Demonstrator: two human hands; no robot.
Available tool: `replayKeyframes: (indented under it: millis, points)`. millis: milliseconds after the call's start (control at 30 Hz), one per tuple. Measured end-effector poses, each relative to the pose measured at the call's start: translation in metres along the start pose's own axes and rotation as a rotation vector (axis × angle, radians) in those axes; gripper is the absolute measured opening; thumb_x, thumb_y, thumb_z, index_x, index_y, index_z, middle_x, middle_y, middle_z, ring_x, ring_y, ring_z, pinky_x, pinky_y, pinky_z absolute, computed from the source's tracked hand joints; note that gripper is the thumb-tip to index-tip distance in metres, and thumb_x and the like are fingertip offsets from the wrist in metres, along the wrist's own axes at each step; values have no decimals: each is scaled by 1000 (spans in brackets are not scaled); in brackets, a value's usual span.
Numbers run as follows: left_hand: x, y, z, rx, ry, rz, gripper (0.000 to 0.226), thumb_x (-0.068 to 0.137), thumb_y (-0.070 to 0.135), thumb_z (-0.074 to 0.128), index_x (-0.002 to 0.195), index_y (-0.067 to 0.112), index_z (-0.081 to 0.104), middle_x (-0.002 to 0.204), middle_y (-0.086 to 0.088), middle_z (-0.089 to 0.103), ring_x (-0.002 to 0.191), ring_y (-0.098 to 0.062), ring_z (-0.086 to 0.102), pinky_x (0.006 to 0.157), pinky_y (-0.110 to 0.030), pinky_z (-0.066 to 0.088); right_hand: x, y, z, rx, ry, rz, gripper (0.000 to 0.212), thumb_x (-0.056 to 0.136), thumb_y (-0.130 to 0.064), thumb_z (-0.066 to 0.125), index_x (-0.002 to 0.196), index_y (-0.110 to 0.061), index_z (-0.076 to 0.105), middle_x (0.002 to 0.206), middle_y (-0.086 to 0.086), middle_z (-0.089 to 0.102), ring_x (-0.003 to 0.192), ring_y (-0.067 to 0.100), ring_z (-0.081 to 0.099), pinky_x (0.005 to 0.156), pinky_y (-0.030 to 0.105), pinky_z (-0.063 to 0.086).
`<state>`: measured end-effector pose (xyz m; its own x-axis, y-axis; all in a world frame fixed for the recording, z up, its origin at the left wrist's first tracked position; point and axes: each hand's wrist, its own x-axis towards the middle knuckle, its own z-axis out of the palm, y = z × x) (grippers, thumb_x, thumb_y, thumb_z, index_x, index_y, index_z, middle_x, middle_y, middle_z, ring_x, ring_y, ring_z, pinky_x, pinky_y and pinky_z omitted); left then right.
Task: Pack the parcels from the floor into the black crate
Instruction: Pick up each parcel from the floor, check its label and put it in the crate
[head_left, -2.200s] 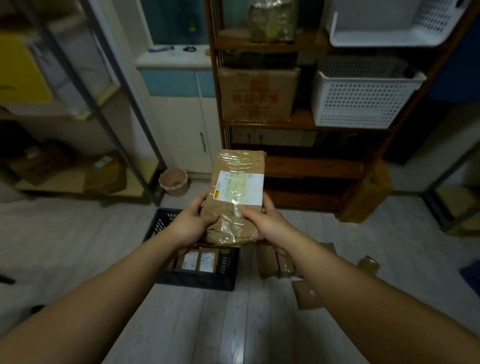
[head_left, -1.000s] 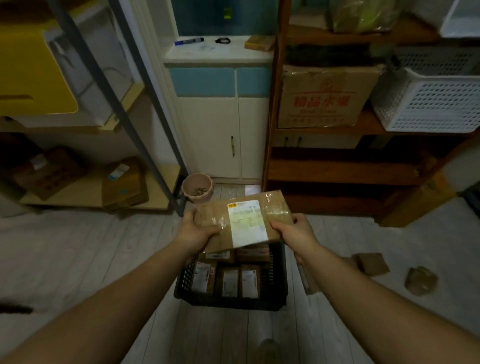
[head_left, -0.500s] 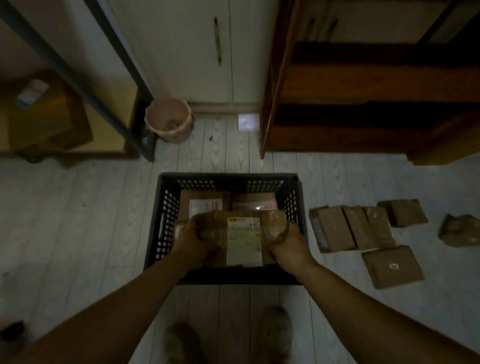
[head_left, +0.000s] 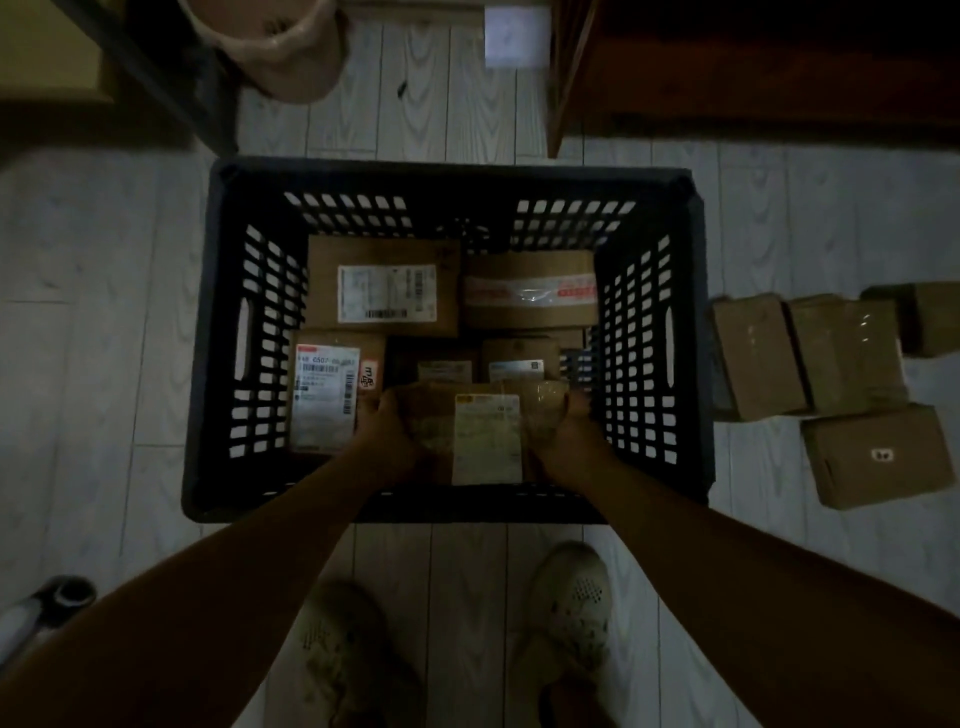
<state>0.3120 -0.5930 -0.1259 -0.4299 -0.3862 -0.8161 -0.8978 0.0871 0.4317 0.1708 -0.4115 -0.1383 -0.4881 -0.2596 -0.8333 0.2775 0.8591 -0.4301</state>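
- The black crate sits on the floor, its near rim just ahead of the person's shoes.
- Left hand and right hand each keep a closed grip on one end of the taped parcel, inside the crate against its near wall.
- Other boxes fill the crate's far and left parts.
- Loose parcels lie right of the crate, close to its side.

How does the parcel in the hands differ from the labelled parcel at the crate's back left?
The held parcel is gripped at both ends by the left hand and right hand, near the black crate's front wall; the back-left parcel lies free. The held one's label runs front to back, the other's sideways. Both are brown with white labels.
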Motion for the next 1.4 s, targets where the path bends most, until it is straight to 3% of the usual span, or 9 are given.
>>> replayKeyframes:
  millis: [200, 400, 500, 567, 733, 900, 1100, 1233, 1400]
  points:
    - [6, -2, 9, 159, 79, 5, 86, 72, 37, 74, 143, 26, 28, 152, -10, 18, 137, -38, 22, 111, -57, 26, 13, 7, 10, 35, 19, 55, 81, 82, -32, 69, 145, -27, 17, 135, 10, 48, 114, 31, 53, 98, 48, 47]
    - [-2, 7, 12, 234, 43, -1, 76, 87, 38, 60, 148, 24, 17, 153, -15, 17, 138, -41, 22, 113, -54, 24, 3, -4, 4, -107, -179, 80, 113, 79, -33, 74, 150, -23, -13, 141, 10, 41, 122, 29, 49, 101, 37, 43]
    - [-23, 16, -4, 257, -1, -36, 63, 89, 35, 58, 144, 22, 29, 148, -13, 31, 133, -36, 33, 110, -50, 30, 21, 26, 4, -116, -248, 43, 114, 58, -62, 76, 149, -26, 18, 141, 4, 46, 115, 23, 56, 96, 38, 50]
    - [-48, 25, -23, 288, 8, -51, 62, 87, 40, 59, 141, 21, 35, 143, -14, 39, 128, -35, 40, 106, -49, 36, 8, 29, -4, -133, -273, -29, 85, 61, -66, 69, 135, -32, 45, 132, 1, 55, 110, 18, 59, 95, 40, 52]
    - [-136, 56, -71, 100, 39, -105, 74, 75, 45, 69, 137, 15, 44, 141, -12, 45, 128, -34, 44, 108, -46, 37, -143, -59, -74, -150, -165, -46, 33, 88, -37, 63, 116, -20, 57, 117, 0, 59, 106, 20, 58, 90, 31, 49]
    - [-267, 111, -100, 51, 55, -74, 70, 74, 48, 67, 133, 17, 49, 132, -6, 54, 118, -27, 54, 103, -41, 44, -271, -106, -141, -227, -26, -169, 59, 90, -43, 54, 141, -19, 38, 135, 10, 50, 114, 27, 54, 94, 36, 48]
    - [-383, 162, -113, 128, 46, 161, 63, 75, 51, 62, 128, 20, 51, 130, -2, 55, 116, -22, 55, 100, -44, 47, -420, -127, -191, -265, 90, -348, 30, 93, -33, 53, 122, -25, 52, 128, 11, 56, 109, 26, 56, 96, 36, 47]
    - [-451, 193, -119, 220, 94, 313, 70, 70, 67, 63, 126, 26, 52, 130, 0, 55, 120, -21, 52, 103, -48, 43, -503, -112, -226, -505, 266, -367, 65, 96, -35, 49, 149, -9, 22, 148, 16, 35, 132, 29, 39, 105, 31, 33]
    - [-536, 241, -115, 369, 107, 486, 83, 72, 61, 59, 142, 25, 35, 145, -6, 40, 128, -26, 44, 109, -42, 37, -585, -75, -282, -627, 493, -278, 70, 94, -40, 49, 151, -14, 17, 154, 15, 25, 137, 33, 32, 111, 37, 31]
